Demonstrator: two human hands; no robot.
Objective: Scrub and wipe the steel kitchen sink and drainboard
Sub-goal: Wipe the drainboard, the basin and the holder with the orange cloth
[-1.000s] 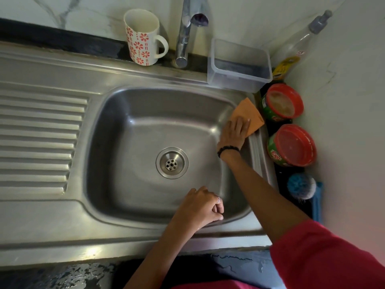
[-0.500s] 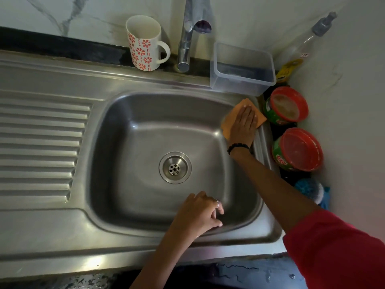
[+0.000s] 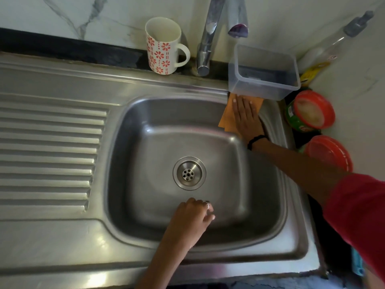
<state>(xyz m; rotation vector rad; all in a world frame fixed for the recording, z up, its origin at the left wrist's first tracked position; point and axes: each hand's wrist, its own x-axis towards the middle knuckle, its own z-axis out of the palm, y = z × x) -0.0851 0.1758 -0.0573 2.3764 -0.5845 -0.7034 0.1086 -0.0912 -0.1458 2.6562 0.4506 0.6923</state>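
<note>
Sink: the stainless steel sink basin (image 3: pixel 145 142) sat in the counter, its round perforated drain (image 3: pixel 189 173) at the middle.
Drainboard: the ribbed steel drainboard (image 3: pixel 48 153) lay left of the basin.
Cloth: a folded orange cleaning cloth (image 3: pixel 229 119) lay on the basin's far right corner, just below a clear plastic rectangular tub (image 3: pixel 263 73).
Right hand: the right hand (image 3: pixel 245 117) pressed flat on the cloth, fingers straight (a black band at the wrist).
Left hand: the left hand (image 3: pixel 191 217) hung over the basin's near wall, fingers loosely curled, holding nothing.
Behind the basin: a white mug with red flowers (image 3: pixel 163 46) stood beside the chrome tap (image 3: pixel 207 44).
</note>
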